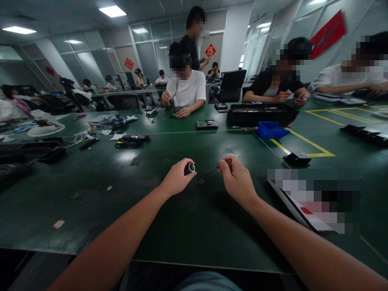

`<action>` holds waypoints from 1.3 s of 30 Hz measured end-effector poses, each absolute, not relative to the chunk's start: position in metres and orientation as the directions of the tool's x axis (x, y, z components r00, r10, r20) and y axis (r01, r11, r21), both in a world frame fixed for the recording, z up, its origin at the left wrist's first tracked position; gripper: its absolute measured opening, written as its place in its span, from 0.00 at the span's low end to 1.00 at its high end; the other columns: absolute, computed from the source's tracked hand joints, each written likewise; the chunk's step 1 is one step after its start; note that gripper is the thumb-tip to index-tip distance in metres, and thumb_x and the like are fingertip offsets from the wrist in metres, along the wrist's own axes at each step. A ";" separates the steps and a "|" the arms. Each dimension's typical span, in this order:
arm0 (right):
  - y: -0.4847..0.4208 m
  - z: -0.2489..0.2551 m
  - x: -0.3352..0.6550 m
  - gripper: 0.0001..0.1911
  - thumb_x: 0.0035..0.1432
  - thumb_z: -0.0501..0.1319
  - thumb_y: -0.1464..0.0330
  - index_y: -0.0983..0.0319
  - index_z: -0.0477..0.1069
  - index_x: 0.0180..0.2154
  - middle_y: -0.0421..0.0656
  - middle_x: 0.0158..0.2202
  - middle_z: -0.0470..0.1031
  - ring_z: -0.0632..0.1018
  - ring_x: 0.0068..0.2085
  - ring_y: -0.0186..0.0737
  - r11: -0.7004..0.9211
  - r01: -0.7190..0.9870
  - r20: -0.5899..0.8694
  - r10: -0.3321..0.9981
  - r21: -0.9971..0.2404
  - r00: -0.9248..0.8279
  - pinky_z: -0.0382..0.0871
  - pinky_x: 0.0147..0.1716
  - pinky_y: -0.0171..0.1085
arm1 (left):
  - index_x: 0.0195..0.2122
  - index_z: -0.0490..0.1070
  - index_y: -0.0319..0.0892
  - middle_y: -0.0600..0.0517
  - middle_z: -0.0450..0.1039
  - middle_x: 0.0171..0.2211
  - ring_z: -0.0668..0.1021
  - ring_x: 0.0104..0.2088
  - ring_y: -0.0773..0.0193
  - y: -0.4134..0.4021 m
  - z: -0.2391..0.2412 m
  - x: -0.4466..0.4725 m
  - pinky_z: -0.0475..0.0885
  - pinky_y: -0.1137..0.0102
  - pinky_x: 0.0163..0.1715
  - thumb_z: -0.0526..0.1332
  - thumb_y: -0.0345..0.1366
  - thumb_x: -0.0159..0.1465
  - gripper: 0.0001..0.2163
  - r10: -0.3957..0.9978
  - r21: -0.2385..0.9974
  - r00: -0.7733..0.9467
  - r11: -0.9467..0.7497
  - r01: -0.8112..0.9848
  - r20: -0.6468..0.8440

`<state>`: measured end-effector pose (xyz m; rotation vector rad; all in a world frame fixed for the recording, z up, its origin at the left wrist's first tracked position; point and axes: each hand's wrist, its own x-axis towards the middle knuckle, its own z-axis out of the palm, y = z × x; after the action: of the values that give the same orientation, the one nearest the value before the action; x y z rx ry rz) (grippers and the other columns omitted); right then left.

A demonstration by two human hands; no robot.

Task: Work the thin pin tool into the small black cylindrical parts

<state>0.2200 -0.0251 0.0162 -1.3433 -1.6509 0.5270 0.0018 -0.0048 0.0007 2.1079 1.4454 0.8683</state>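
Grips a small black cylinder (189, 168) with a silver ring at its end in the curled fingers of the left hand (176, 179), just above the green table (91, 202). Pinches a thin red-handled screwdriver (211, 169) in the closed right hand (237, 180), tip aimed left at the cylinder, near but apart. Hovers over a small dark round part (200, 182) lying on the table between both hands, a blue bin (270, 130) and a hard drive (206, 124) well behind.

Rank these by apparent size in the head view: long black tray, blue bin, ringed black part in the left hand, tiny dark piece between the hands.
1. long black tray
2. blue bin
3. ringed black part
4. tiny dark piece
Tray and bin lie farther off, so the order holds.
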 end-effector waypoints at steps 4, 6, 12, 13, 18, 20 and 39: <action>-0.024 0.015 0.221 0.13 0.68 0.51 0.59 0.59 0.69 0.39 0.44 0.32 0.78 0.79 0.35 0.43 0.318 0.523 0.374 0.927 -0.791 0.003 0.67 0.35 0.40 | 0.50 0.68 0.44 0.49 0.74 0.46 0.76 0.45 0.57 -0.008 0.006 0.002 0.71 0.63 0.46 0.62 0.34 0.64 0.13 0.929 0.648 0.279 -0.370 0.666 0.244; -0.023 0.014 0.221 0.13 0.68 0.52 0.59 0.59 0.69 0.39 0.43 0.31 0.78 0.78 0.34 0.43 0.324 0.527 0.384 0.923 -0.786 0.005 0.67 0.35 0.40 | 0.49 0.70 0.43 0.49 0.74 0.45 0.76 0.44 0.57 -0.009 0.009 0.003 0.71 0.62 0.46 0.63 0.36 0.64 0.12 0.920 0.610 0.313 -0.391 0.690 0.235; -0.022 0.011 0.221 0.11 0.68 0.53 0.60 0.59 0.69 0.39 0.42 0.30 0.77 0.78 0.34 0.42 0.332 0.527 0.395 0.919 -0.783 0.008 0.66 0.35 0.39 | 0.45 0.77 0.45 0.50 0.75 0.42 0.76 0.41 0.60 -0.011 0.009 0.005 0.70 0.65 0.43 0.62 0.39 0.66 0.09 0.851 0.471 0.506 -0.508 0.721 0.142; -0.022 0.011 0.221 0.11 0.68 0.53 0.60 0.59 0.69 0.39 0.42 0.30 0.77 0.78 0.34 0.42 0.330 0.526 0.393 0.920 -0.784 0.009 0.66 0.35 0.39 | 0.46 0.77 0.47 0.50 0.75 0.43 0.76 0.42 0.60 -0.012 0.008 0.006 0.70 0.66 0.43 0.61 0.39 0.66 0.10 0.841 0.442 0.527 -0.521 0.730 0.122; -0.023 0.012 0.220 0.11 0.68 0.53 0.60 0.59 0.69 0.39 0.42 0.31 0.77 0.78 0.34 0.41 0.327 0.519 0.388 0.921 -0.790 0.010 0.66 0.35 0.39 | 0.52 0.76 0.52 0.50 0.74 0.45 0.77 0.43 0.58 -0.015 0.005 0.011 0.71 0.66 0.38 0.58 0.45 0.68 0.14 0.822 0.283 0.567 -0.556 0.781 0.052; -0.024 0.012 0.220 0.11 0.68 0.53 0.60 0.59 0.69 0.39 0.42 0.31 0.77 0.78 0.34 0.42 0.328 0.519 0.385 0.923 -0.790 0.003 0.66 0.35 0.39 | 0.51 0.76 0.51 0.49 0.74 0.45 0.77 0.42 0.57 -0.016 0.005 0.015 0.70 0.67 0.36 0.57 0.45 0.68 0.15 0.831 0.233 0.555 -0.547 0.804 0.037; -0.023 0.010 0.221 0.12 0.68 0.53 0.59 0.59 0.69 0.40 0.43 0.32 0.78 0.78 0.33 0.42 0.310 0.510 0.347 0.938 -0.802 -0.025 0.66 0.32 0.39 | 0.36 0.72 0.38 0.52 0.68 0.29 0.69 0.22 0.70 0.019 0.044 -0.062 0.55 0.76 0.16 0.59 0.34 0.63 0.05 0.973 0.937 -0.158 0.110 -0.331 -0.170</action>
<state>0.2215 -0.0226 0.0104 -1.3276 -1.6706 0.5926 -0.0616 0.0191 0.0441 0.7708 1.1567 1.3707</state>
